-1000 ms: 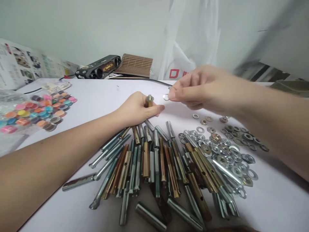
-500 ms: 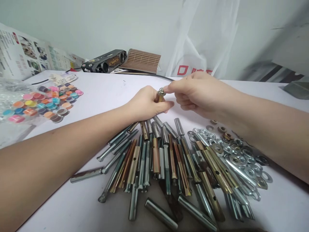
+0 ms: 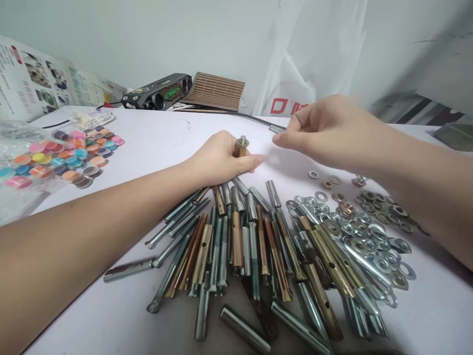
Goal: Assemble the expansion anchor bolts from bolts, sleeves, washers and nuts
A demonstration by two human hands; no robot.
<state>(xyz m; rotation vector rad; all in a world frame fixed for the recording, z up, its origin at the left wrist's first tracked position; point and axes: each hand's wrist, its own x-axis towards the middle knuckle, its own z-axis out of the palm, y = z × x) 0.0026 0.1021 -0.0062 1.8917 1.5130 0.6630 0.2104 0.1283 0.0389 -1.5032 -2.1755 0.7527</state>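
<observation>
My left hand (image 3: 225,157) is closed around an expansion bolt (image 3: 242,149), held upright above the far edge of the metal pile. A washer and nut sit around its threaded tip, which sticks up above my fist. My right hand (image 3: 318,127) is raised to the right of the bolt, apart from it. Its thumb stretches out and its fingers curl loosely, with nothing visible in them. Below my hands lie many threaded bolts (image 3: 254,261) and metal sleeves (image 3: 236,241), silver and brass-coloured. Loose nuts and washers (image 3: 347,229) are heaped to their right.
Coloured small pots (image 3: 74,158) and clear plastic wrap (image 3: 15,133) lie at the left. Behind stand a black clock-like device (image 3: 158,92) and a slatted brown mat (image 3: 216,91). A black cable (image 3: 236,115) runs along the back. A white plastic bag (image 3: 306,64) hangs by the wall.
My right hand has drawn away from the bolt's top, moving right and turning over. More of the threaded tip shows now. My left hand keeps its hold in nearly the same place.
</observation>
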